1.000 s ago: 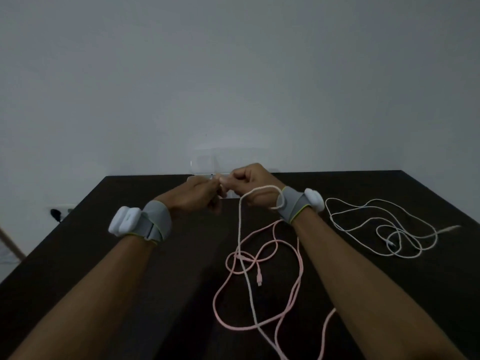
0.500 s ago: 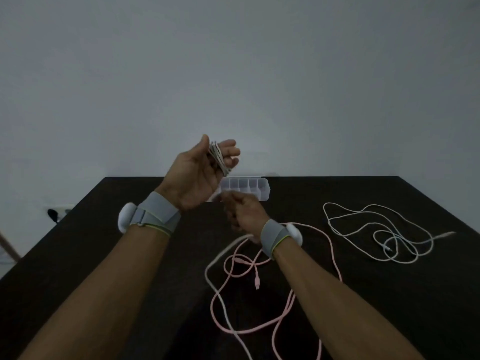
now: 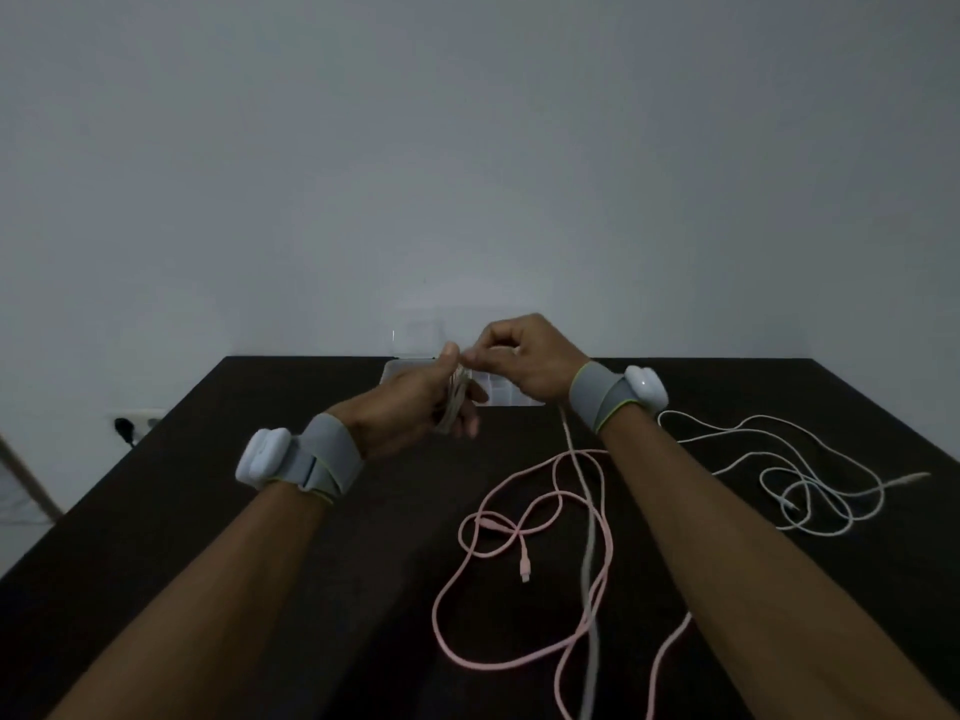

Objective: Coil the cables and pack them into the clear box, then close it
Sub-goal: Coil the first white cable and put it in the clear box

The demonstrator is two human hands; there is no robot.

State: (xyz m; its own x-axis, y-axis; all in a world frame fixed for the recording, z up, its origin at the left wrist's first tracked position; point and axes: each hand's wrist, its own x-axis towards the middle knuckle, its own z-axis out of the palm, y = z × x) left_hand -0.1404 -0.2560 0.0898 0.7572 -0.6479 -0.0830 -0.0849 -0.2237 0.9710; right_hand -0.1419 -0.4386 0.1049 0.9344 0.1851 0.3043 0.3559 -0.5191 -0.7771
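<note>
My left hand (image 3: 415, 402) holds a small coil of grey-white cable (image 3: 454, 402) wound around its fingers, above the far middle of the dark table (image 3: 182, 511). Just right of it, my right hand (image 3: 524, 358) pinches the same cable near the coil. The loose strand runs down from my right hand and off the near edge. A pink cable (image 3: 519, 543) lies tangled on the table between my forearms. A white cable (image 3: 800, 475) lies in loose loops at the right. The clear box (image 3: 498, 389) sits behind my hands, mostly hidden, its lid standing up.
A wall socket with a dark plug (image 3: 127, 426) sits low on the wall at the left. The table's far edge meets the plain wall just behind the box.
My left hand came down from its raised, palm-up pose to table height. My right hand rose and moved up to the coil, drawing the loose strand with it.
</note>
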